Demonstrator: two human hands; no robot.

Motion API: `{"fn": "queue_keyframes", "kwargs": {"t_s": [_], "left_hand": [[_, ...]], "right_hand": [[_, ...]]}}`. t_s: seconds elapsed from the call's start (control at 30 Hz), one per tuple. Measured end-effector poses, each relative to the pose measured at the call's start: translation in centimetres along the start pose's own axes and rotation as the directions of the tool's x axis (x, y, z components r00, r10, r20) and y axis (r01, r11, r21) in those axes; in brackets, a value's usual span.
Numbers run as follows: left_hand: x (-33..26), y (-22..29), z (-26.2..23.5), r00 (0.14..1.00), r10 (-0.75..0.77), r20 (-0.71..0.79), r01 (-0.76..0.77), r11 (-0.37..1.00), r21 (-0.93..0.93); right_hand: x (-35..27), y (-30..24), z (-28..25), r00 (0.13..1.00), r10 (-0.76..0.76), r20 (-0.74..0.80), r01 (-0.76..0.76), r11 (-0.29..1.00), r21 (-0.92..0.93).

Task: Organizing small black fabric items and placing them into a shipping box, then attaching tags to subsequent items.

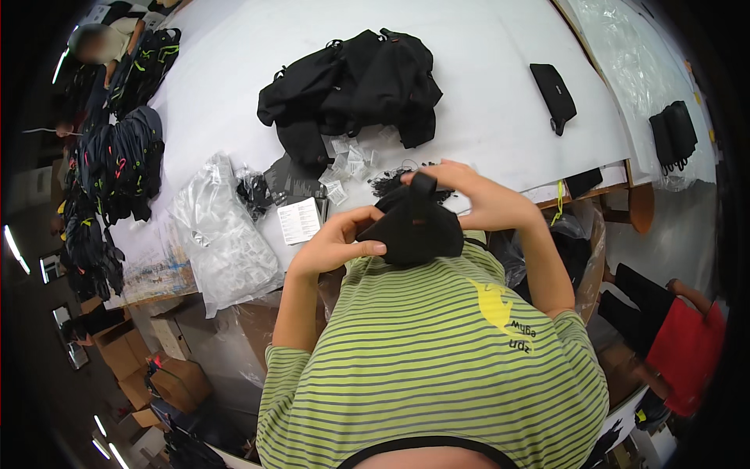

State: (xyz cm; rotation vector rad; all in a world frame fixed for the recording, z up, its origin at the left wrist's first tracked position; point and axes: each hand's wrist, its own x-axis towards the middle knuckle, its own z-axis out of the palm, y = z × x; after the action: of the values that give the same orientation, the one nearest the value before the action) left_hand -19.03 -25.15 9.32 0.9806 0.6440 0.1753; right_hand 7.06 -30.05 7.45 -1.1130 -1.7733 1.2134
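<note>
Close to my body, at the table's near edge, I hold a small black fabric pouch point(422, 237) with a loop of strap on top. My left hand point(332, 244) is closed on its left side, thumb toward me. My right hand point(498, 200) reaches over from the right, its fingers closed at the strap loop; their tips are partly hidden. Just beyond the pouch lies a tangle of thin black cords point(388, 184). Left of it are small white sachets point(348, 166) and a stack of white printed cards point(299, 221).
A heap of black bags point(355, 90) fills the table's far middle. A flat black pouch point(553, 92) lies at right, stacked black pouches point(673, 134) farther right. Clear plastic bags point(223, 234) hang over the near left edge. A person in red point(687, 352) is at right, another person point(117, 39) far left.
</note>
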Motion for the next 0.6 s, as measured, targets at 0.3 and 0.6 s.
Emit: {"fn": "queue_keyframes", "kwargs": {"t_s": [0.3, 0.6], "left_hand": [[-0.2, -2.8, 0.9, 0.837, 0.428, -0.342, -0.280, 0.871, 0.404], [-1.2, -1.3, 0.2, 0.726, 0.630, -0.274, -0.156, 0.540, 0.827]], "right_hand": [[-1.0, 1.5, 0.3, 0.968, 0.247, -0.055, -0.246, 0.969, 0.009], [-2.5, 1.1, -1.0, 0.949, 0.233, -0.214, -0.195, 0.963, 0.184]]}}
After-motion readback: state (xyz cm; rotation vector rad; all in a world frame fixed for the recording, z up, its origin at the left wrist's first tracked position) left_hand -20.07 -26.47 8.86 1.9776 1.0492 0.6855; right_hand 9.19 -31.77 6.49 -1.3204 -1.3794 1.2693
